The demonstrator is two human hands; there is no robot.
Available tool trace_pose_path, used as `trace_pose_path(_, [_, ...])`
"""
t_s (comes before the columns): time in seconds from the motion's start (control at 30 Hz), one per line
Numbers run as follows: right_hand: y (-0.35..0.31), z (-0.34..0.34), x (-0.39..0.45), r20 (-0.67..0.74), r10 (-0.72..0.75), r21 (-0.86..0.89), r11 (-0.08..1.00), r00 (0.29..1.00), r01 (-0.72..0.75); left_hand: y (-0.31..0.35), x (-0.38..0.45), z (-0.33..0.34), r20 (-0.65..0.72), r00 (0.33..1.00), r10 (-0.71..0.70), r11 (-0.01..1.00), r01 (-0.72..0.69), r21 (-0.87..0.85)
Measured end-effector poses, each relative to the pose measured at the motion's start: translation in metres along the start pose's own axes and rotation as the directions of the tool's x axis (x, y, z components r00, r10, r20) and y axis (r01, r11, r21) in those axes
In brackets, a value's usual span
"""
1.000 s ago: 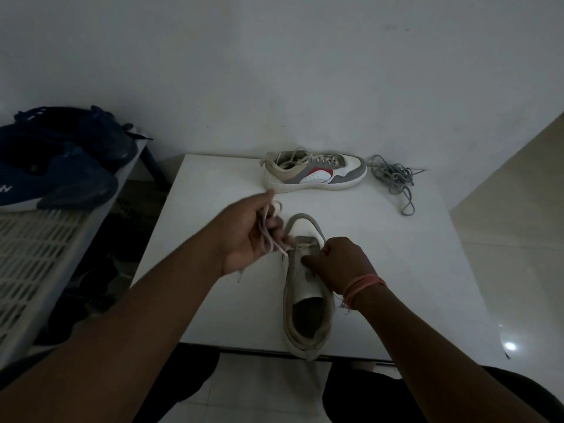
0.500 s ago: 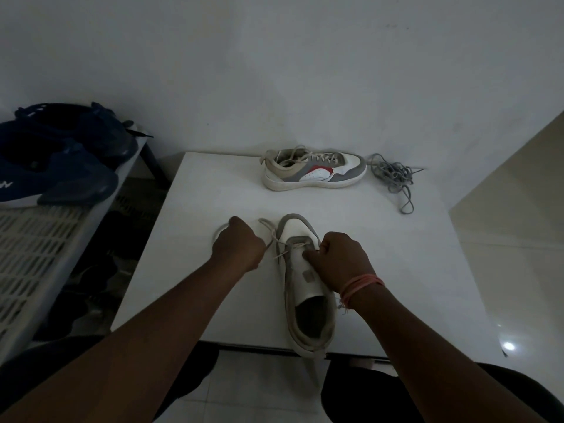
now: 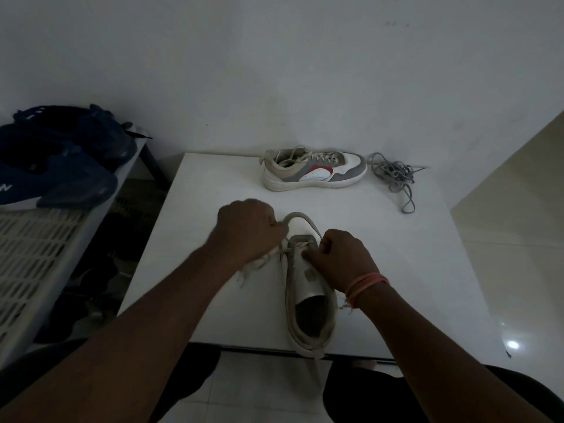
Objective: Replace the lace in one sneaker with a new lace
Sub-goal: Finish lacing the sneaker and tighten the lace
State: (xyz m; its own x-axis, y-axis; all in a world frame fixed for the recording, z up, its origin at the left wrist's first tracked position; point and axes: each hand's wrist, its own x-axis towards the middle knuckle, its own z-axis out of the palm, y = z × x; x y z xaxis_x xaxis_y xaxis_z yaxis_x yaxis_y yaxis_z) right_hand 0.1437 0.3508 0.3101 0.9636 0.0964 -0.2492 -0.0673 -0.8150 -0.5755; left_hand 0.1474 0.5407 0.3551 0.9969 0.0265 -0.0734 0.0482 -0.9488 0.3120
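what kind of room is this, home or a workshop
Most likely a plain room in a home: a small white table against a bare wall, a glossy tiled floor, and a slatted rack holding blue sneakers.

A plain white wall (image 3: 274,71) rises beyond the hands; the square white surface (image 3: 412,270) lies beneath them, glossy pale floor tiles (image 3: 518,270) to their right.

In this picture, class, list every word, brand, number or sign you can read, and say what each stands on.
"N": the last white letter of a cut-off word on the side of the nearer blue shoe, at the left edge.
Patch on the tongue of the near sneaker: too blurred to read.
Far sneaker: no readable text.
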Motion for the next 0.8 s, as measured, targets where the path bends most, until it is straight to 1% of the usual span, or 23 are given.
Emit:
trace_pose_path(0.03, [-0.001,-0.002,-0.001,0.008,-0.023,0.058,0.998,1.0,0.023,0.002,0.001,-0.014,0.003,1.0,0.0,0.993,0.001,-0.115])
trace_pose_path(0.07, [-0.004,-0.004,-0.002,-0.006,-0.059,0.125,0.99,0.998,0.059,0.003,0.001,-0.028,0.033,0.999,-0.019,0.948,0.028,-0.316])
trace_pose_path(0.1, [-0.008,-0.007,-0.003,-0.041,-0.107,0.187,0.976,0.993,0.113,0.004,-0.001,-0.042,0.116,0.992,-0.047,0.809,0.106,-0.578])
trace_pose_path(0.13, [-0.014,-0.011,-0.004,-0.078,-0.162,0.254,0.951,0.984,0.177,0.006,-0.001,-0.052,0.229,0.973,-0.04,0.554,0.212,-0.805])
trace_pose_path(0.17, [-0.02,-0.015,-0.007,-0.089,-0.222,0.345,0.908,0.971,0.239,0.007,0.0,-0.058,0.319,0.948,0.017,0.258,0.304,-0.917])
trace_pose_path(0.2, [-0.026,-0.018,-0.009,-0.063,-0.281,0.457,0.845,0.958,0.278,0.01,0.0,-0.06,0.349,0.933,0.089,0.006,0.35,-0.937])
trace_pose_path(0.23, [-0.031,-0.02,-0.013,-0.012,-0.34,0.568,0.772,0.94,0.287,0.012,0.0,-0.06,0.343,0.929,0.137,-0.174,0.363,-0.915])
trace_pose_path(0.27, [-0.035,-0.019,-0.016,0.041,-0.4,0.653,0.705,0.916,0.279,0.016,-0.001,-0.057,0.314,0.934,0.173,-0.313,0.354,-0.881])
trace_pose_path(0.3, [-0.036,-0.016,-0.018,0.074,-0.466,0.71,0.645,0.882,0.282,0.019,-0.002,-0.055,0.284,0.939,0.196,-0.404,0.341,-0.849])
trace_pose_path(0.37, [-0.036,-0.009,-0.017,0.079,-0.55,0.78,0.553,0.831,0.292,0.021,-0.004,-0.055,0.26,0.939,0.224,-0.512,0.34,-0.789])
trace_pose_path(0.4, [-0.035,-0.009,-0.014,0.071,-0.556,0.826,0.498,0.828,0.264,0.019,-0.003,-0.056,0.27,0.94,0.211,-0.56,0.342,-0.755])
trace_pose_path(0.43, [-0.033,-0.013,-0.01,0.06,-0.547,0.883,0.42,0.835,0.212,0.014,0.0,-0.057,0.288,0.943,0.167,-0.625,0.327,-0.709])
trace_pose_path(0.47, [-0.029,-0.019,-0.005,0.044,-0.529,0.94,0.31,0.847,0.145,0.007,0.004,-0.057,0.314,0.945,0.092,-0.702,0.285,-0.653])
trace_pose_path(0.5, [-0.024,-0.029,0.0,0.02,-0.479,0.978,0.19,0.878,0.082,-0.002,0.008,-0.056,0.347,0.938,-0.002,-0.765,0.222,-0.604])
trace_pose_path(0.53, [-0.018,-0.039,0.005,0.011,-0.393,0.996,0.089,0.92,0.025,-0.012,0.011,-0.054,0.378,0.921,-0.092,-0.806,0.154,-0.572])
trace_pose_path(0.57, [-0.011,-0.05,0.01,0.01,-0.288,0.999,0.032,0.958,-0.001,-0.021,0.013,-0.051,0.398,0.901,-0.17,-0.824,0.092,-0.56])
trace_pose_path(0.6, [-0.003,-0.059,0.013,0.0,-0.188,1.0,0.026,0.982,0.005,-0.028,0.015,-0.046,0.416,0.88,-0.231,-0.828,0.046,-0.558])
trace_pose_path(0.63, [0.003,-0.065,0.016,-0.02,-0.116,0.998,0.049,0.993,0.025,-0.034,0.017,-0.041,0.436,0.857,-0.275,-0.826,0.022,-0.564])
trace_pose_path(0.7, [0.009,-0.067,0.018,-0.048,-0.074,0.997,0.062,0.996,0.053,-0.039,0.021,-0.035,0.487,0.812,-0.323,-0.799,0.043,-0.6])
trace_pose_path(0.73, [0.008,-0.063,0.017,-0.046,-0.09,0.996,0.067,0.995,0.052,-0.036,0.021,-0.033,0.512,0.796,-0.322,-0.752,0.114,-0.65])
trace_pose_path(0.77, [0.007,-0.059,0.016,-0.04,-0.117,0.993,0.108,0.992,0.053,-0.029,0.021,-0.033,0.544,0.785,-0.296,-0.668,0.237,-0.706])
trace_pose_path(0.8, [0.003,-0.053,0.014,-0.028,-0.142,0.98,0.193,0.989,0.055,-0.02,0.02,-0.032,0.58,0.77,-0.266,-0.523,0.391,-0.758])
